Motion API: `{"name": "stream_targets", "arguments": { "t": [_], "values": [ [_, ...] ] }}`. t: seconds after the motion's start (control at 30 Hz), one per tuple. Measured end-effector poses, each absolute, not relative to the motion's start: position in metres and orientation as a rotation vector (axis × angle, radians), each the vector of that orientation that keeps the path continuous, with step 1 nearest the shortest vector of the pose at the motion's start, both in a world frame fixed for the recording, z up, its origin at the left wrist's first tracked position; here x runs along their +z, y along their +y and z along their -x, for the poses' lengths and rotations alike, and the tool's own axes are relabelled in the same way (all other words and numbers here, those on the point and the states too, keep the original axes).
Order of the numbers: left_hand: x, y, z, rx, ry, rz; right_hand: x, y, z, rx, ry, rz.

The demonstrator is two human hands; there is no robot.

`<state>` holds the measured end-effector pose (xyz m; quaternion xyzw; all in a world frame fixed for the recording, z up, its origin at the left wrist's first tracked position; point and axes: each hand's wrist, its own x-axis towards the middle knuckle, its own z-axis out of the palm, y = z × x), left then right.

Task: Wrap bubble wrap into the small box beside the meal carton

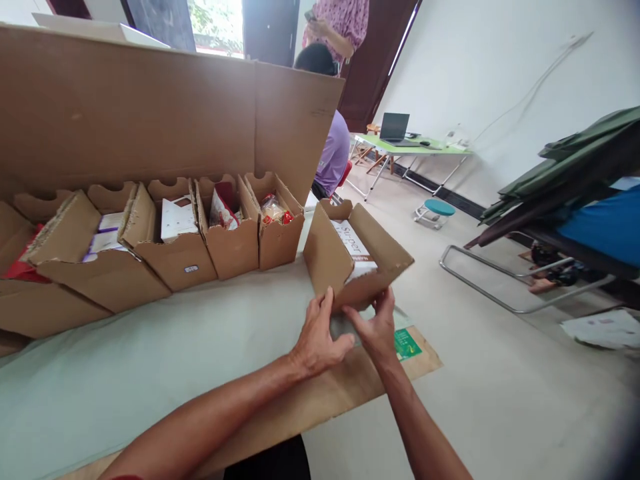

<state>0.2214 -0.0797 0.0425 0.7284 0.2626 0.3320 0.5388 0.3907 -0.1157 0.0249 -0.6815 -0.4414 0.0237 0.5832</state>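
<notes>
A small open-topped cardboard box point(327, 257) stands at the right end of the table, apart from the row. Inside it lies a white package point(353, 243) with dark printed letters. My left hand point(320, 337) grips the box's lower left front, fingers against the cardboard and thumb stretched to the right. My right hand point(375, 327) holds the lower right front corner, its thumb by the bottom edge and its fingertips partly hidden. To the left, similar boxes point(233, 253) stand side by side, holding a white card point(179, 219), a red-and-white packet point(225, 207) and wrapped items point(273, 209).
A tall cardboard panel point(165, 120) rises behind the row. Pale sheeting point(200, 333) covers the table. Beyond are a seated person in purple point(334, 150), a standing person in pink point(345, 27), a green table point(425, 148) with a laptop, a teal stool point(439, 207) and a metal-framed folding bed point(505, 303).
</notes>
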Motion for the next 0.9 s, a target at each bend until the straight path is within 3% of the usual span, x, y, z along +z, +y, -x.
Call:
{"name": "stream_targets", "arguments": {
  "t": [0.23, 0.4, 0.63, 0.77, 0.9],
  "values": [
    [0.043, 0.012, -0.247, 0.828, 0.752, -1.794, 0.026, 0.002, -0.432, 0.199, -1.261, 1.464],
    [0.03, 0.035, -0.234, 0.736, 0.794, -1.845, 0.02, 0.055, -0.423, 0.233, -1.25, 1.531],
    [0.025, -0.021, -0.178, 0.553, 0.711, -1.985, 0.033, 0.051, -0.401, 0.048, -1.074, 1.652],
    [0.025, -0.072, -0.132, 0.317, 0.583, -2.169, 0.081, 0.017, -0.374, -0.067, -1.219, 1.508],
    [0.019, -0.115, -0.104, 0.192, 0.532, -2.269, 0.142, 0.018, -0.327, 0.032, -1.678, 1.541]
  ]
}}
